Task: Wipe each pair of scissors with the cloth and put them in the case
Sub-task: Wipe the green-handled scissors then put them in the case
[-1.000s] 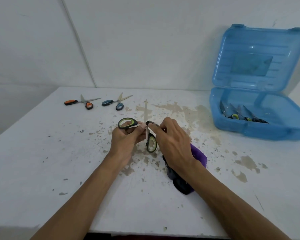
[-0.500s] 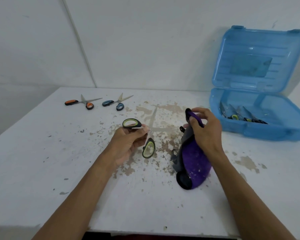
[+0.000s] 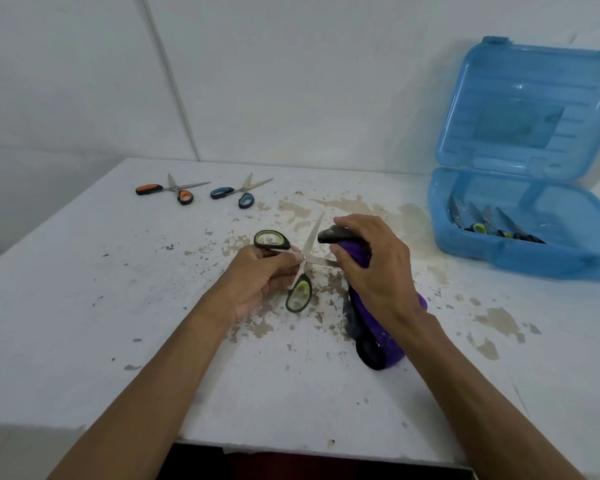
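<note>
My left hand (image 3: 257,282) holds green-handled scissors (image 3: 298,296) near the pivot, blades spread apart above the table. My right hand (image 3: 378,268) grips a purple and black cloth (image 3: 378,337) and presses its top against the right-pointing blade. The cloth's lower end rests on the table. Orange-handled scissors (image 3: 174,190) and blue-handled scissors (image 3: 238,194) lie opened at the far left of the table. The blue plastic case (image 3: 520,258) stands at the right with its lid up, and several scissors (image 3: 489,223) lie inside.
The white table (image 3: 84,306) has patches of worn paint around the middle. A white wall rises behind it, and the case lid leans back against that wall. The table's near edge runs just below my forearms.
My right hand lifted the cloth off the table and brought it leftward onto the scissor blade. The left hand kept the scissors, and the blades now stand spread.
</note>
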`<state>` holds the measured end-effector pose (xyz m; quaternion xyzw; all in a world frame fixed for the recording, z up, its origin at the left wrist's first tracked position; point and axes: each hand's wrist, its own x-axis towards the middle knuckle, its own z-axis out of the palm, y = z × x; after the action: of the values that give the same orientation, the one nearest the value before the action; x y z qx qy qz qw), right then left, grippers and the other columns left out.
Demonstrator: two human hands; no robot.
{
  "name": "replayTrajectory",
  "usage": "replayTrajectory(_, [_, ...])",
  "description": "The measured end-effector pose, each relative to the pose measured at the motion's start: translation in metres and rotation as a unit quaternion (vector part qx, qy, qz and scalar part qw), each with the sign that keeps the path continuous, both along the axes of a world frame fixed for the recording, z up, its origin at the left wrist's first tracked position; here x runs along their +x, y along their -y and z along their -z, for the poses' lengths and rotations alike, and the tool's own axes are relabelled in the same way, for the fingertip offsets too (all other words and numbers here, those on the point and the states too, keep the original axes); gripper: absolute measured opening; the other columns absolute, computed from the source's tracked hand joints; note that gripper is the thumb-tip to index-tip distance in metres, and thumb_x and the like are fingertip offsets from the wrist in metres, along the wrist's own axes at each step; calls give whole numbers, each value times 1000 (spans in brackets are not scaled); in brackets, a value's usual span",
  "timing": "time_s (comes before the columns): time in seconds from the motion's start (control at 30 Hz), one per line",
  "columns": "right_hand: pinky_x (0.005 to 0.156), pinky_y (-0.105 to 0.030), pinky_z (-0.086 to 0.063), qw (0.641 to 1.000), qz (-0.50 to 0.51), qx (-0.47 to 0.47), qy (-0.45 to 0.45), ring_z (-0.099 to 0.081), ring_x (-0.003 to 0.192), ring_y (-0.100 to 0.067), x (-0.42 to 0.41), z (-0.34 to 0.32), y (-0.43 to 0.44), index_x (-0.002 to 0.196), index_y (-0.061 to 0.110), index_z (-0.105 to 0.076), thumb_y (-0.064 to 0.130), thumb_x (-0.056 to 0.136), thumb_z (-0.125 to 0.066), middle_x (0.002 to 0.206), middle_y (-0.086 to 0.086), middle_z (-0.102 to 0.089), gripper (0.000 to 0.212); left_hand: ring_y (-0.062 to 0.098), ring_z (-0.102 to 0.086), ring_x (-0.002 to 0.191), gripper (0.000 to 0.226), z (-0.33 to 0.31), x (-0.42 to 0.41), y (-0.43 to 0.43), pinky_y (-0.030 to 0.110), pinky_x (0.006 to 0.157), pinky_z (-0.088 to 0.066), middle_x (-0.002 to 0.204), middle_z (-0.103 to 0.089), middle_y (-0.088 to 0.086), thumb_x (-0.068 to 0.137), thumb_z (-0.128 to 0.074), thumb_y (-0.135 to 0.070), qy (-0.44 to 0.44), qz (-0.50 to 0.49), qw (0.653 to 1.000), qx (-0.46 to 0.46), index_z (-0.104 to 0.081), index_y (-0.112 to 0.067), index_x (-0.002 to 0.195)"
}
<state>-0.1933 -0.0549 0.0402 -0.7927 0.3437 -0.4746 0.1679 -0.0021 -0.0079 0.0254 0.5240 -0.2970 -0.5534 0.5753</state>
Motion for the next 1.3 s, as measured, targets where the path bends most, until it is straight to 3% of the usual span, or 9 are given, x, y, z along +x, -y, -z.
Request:
replayTrajectory(0.1, [86,-19,-55,991,49,52,111,-68,93,-1,-13,-7,11,105,17,-70,4,88,-72,106,6,-70,21,17,-71,71,7,-2,7,0,24,62,-61,87,-75,12,89,-71,0,-16,-15,1000,8,-74,-4,95])
replayTrajectory(0.2, [89,-31,-59,970,126,107,177,-71,94,-6,-39,-10,34,102,15,-70,12,86,-78,102,4,-73,18,13,-71,64,9,-3,16,-3,22,59,-59,78,-74,8,82,-72,-2,-57,45,997,34,-76,-6,90])
replayTrajectory(0.37, [83,-14,-55,985,-21,144,92,-71,90,-3,-27,-11,13,97,4,-74,1,84,-77,102,3,-70,13,14,-72,70,16,2,14,-3,23,68,-61,83,-77,9,65,-79,-10,-5,110,992,68,-83,-8,81])
replayTrajectory(0.5, [85,-17,-55,996,-76,51,22,-68,97,-6,1,0,-9,105,11,-77,8,81,-83,107,4,-68,25,17,-70,78,27,4,10,-3,24,73,-59,89,-76,11,63,-83,-13,25,121,990,63,-80,-7,89])
replayTrajectory(0.63, [84,-9,-48,995,-83,-10,-46,-62,97,-3,13,15,-14,103,12,-79,11,81,-82,105,3,-67,22,15,-70,75,21,4,10,-3,23,71,-59,86,-75,10,67,-81,-12,28,124,991,52,-78,-7,88])
replayTrajectory(0.7, [82,-13,-50,993,-88,-12,-76,-61,93,-5,13,20,-12,101,12,-79,10,85,-79,102,3,-68,16,14,-71,71,9,4,10,-4,23,67,-60,84,-75,9,76,-78,-4,32,121,991,44,-79,-8,84])
replayTrajectory(0.8, [80,-28,-54,991,-71,-32,-112,-63,92,-12,13,26,-11,101,13,-78,11,88,-75,99,1,-69,13,12,-70,67,11,5,9,-5,21,60,-58,80,-74,7,87,-70,6,43,116,992,34,-75,-4,88])
replayTrajectory(1.13, [76,-30,-51,997,63,28,-45,-57,81,-4,5,21,15,91,16,-72,12,89,-72,88,10,-65,5,12,-71,66,10,8,8,-3,22,58,-57,81,-76,7,86,-73,4,52,103,992,43,-75,-1,95])
replayTrajectory(1.3, [77,-30,-53,997,-46,49,-27,-62,91,-8,3,14,-4,91,21,-73,17,86,-78,92,13,-69,8,15,-71,74,21,8,8,-1,25,67,-61,86,-76,8,75,-79,-5,53,113,992,11,-76,-2,96])
